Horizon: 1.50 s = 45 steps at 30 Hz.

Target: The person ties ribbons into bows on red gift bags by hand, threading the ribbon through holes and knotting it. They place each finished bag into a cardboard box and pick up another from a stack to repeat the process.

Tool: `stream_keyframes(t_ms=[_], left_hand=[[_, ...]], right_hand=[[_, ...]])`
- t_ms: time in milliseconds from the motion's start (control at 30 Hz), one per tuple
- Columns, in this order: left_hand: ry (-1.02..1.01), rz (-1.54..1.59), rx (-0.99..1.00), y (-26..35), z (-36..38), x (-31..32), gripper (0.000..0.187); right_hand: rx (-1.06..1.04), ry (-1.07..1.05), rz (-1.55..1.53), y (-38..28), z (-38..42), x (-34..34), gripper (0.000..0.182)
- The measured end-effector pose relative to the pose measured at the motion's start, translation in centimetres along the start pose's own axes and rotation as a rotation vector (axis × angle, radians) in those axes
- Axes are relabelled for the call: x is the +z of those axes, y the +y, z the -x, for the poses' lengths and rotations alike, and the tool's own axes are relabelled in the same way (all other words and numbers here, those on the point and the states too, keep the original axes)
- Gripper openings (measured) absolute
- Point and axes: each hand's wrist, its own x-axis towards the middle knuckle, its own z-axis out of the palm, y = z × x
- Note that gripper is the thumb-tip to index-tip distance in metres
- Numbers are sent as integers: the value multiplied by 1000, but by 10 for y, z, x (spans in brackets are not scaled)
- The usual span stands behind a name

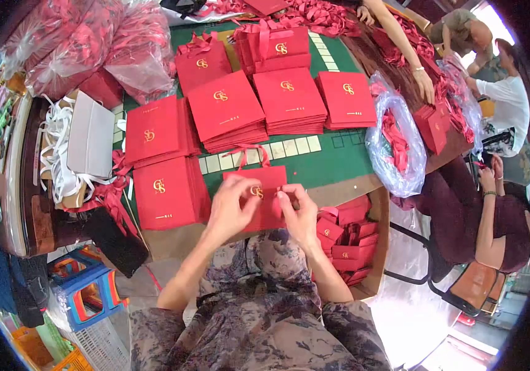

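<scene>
The near-middle bag (265, 213) is showing plain red, its emblem (256, 192) shining gold, and its ribbon (266, 157) is glowing pinkish red. Beyond it and to its left, stacked bags (224, 104) are repeating the same red with gold emblems. Beneath them, the table covering (320, 168) is showing deep green, patterned with rows of cream rectangles (302, 145). At far left, bundled ribbons (76, 46) are gleaming pinkish red through clear plastic; nearer, loose ribbons (57, 151) are showing white beside a greyish-white box (93, 136). At near left, a plastic item (70, 290) is mixing blue, red and orange. The wearer's clothing (271, 321) is displaying a mottled camouflage of brown, grey and dark purple.
</scene>
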Motion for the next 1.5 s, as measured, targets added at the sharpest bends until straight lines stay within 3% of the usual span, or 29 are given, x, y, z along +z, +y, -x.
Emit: stream_keyframes(t_ms=[100, 300, 500, 633, 700, 767, 900, 1100, 1167, 1267, 1333, 1500], left_hand=[[106, -330, 115, -6, -22, 0, 35], [0, -539, 148, -7, -36, 14, 41], [9, -506, 141, 3, -38, 7, 39], [-73, -326, 96, 6, -39, -1, 35], [-163, -218, -27, 12, -39, -6, 34], [-176, -175, -16, 10, -37, -8, 32], [-195, -86, -141, 16, -34, -8, 29], [-110, -341, -26, 31, -22, 0, 25], [-45, -408, 163, 31, -20, 5, 23], [-89, -307, 3, 33, -24, -1, 23], [-140, -168, -79, 29, -28, -8, 22], [-118, -169, 6, 21, -25, -4, 21]], right_hand=[[-7, 26, 86, 4, -4, -1, 16], [-39, 59, 155, 6, -9, 7, 15], [-58, 81, 178, 9, -10, 12, 12], [-85, 89, 173, 8, -10, 15, 10], [-51, 83, 128, 1, -10, 15, 9], [-18, 76, 85, 0, -11, 16, 9], [-84, 64, 220, 2, -13, 14, 10], [-204, 22, 442, -12, -19, 10, 11], [-236, 18, 531, -13, -20, 11, 11], [-176, 20, 450, -14, -19, 10, 12], [107, -13, 71, -22, -16, 6, 14], [16, -47, 147, -11, -16, 7, 15]])
